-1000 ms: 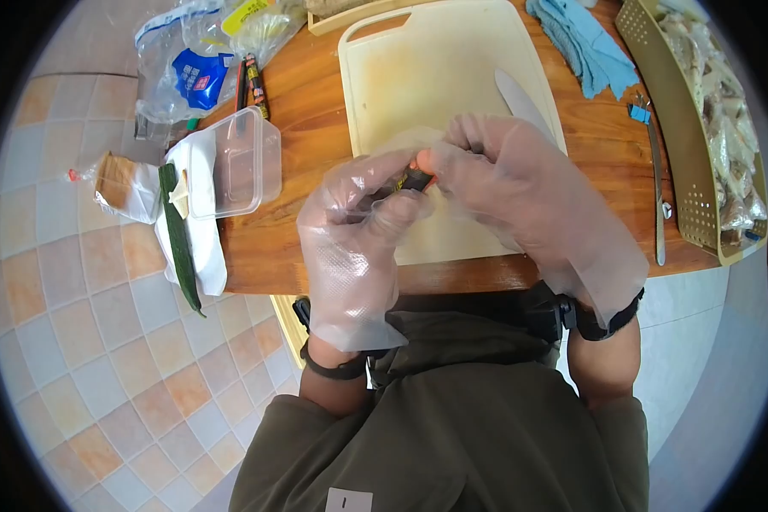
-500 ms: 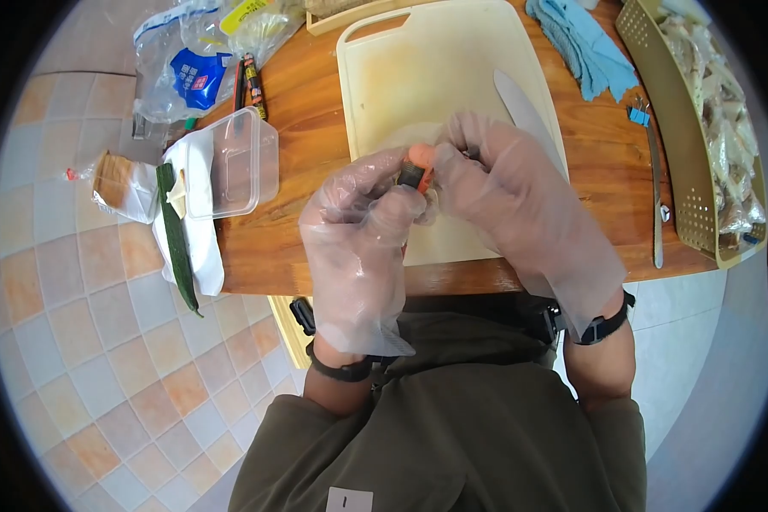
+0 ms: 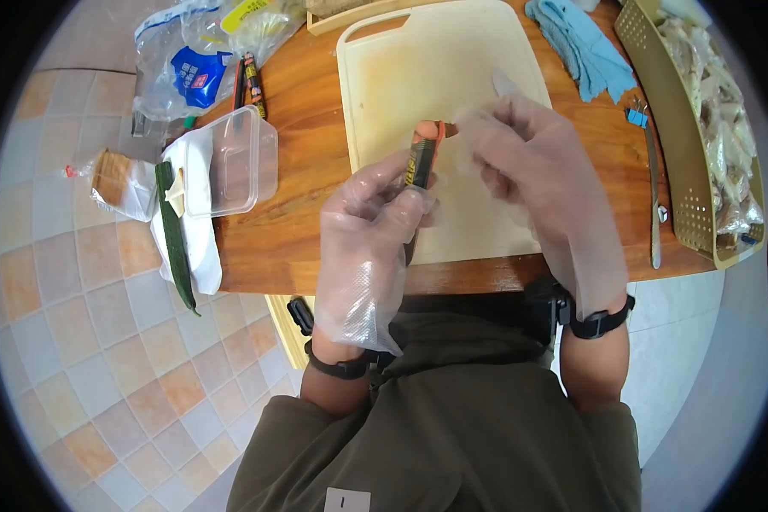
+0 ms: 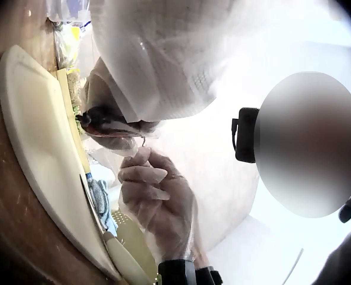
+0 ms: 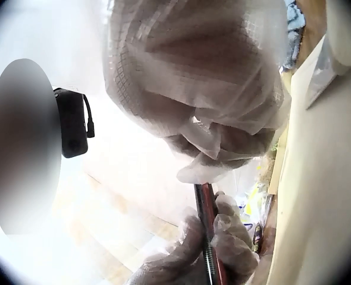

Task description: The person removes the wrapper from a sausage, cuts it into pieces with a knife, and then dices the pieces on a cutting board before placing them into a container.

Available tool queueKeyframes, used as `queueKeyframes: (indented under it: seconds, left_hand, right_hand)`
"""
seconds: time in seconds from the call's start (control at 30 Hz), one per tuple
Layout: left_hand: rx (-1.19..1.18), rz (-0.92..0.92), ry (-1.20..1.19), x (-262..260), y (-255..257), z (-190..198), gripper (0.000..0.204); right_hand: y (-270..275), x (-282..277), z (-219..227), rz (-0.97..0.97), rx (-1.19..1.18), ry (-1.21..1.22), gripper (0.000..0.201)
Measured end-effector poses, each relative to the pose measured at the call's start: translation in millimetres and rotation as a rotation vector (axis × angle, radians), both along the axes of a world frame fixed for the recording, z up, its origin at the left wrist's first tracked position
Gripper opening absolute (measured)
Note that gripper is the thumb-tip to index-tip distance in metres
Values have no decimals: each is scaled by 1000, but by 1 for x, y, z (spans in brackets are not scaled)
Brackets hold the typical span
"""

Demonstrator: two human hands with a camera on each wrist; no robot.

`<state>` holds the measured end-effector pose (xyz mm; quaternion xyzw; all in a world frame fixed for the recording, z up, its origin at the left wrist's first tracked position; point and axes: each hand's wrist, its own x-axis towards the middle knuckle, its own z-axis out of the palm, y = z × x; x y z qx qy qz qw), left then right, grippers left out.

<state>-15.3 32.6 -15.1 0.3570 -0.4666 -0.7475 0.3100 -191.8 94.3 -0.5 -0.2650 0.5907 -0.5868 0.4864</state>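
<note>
Holding a slim, shiny-wrapped sausage point(image 3: 421, 164) in filmy-gloved left fingers point(image 3: 382, 176)

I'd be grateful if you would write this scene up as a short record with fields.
left hand: left hand grips a wrapped stick, its pinkish end exposed
right hand: right hand pinches the wrapper's loose end
below the hands: cutting board on a wooden table
knife: blade on the board, partly hidden by the right hand
left side: cucumber on a white sheet, clear container beside it
right side: blue cloth, perforated basket
</note>
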Motion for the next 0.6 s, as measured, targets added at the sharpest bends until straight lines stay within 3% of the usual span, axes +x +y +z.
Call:
queueKeyframes:
  seconds: [0.07,0.23,0.6]
  left_hand:
    - [7,52,23,-2,0,0,38]
    - [-24,87,29,0,1,-4,37]
    - [-110,114,-52,-1,9,0,38]
  right_hand:
    - [3,6,0,-86,62,-91,28]
    - [7,21,-5,19,-102,-285,29]
    - [2,27,-1,-1,-177,-167,22]
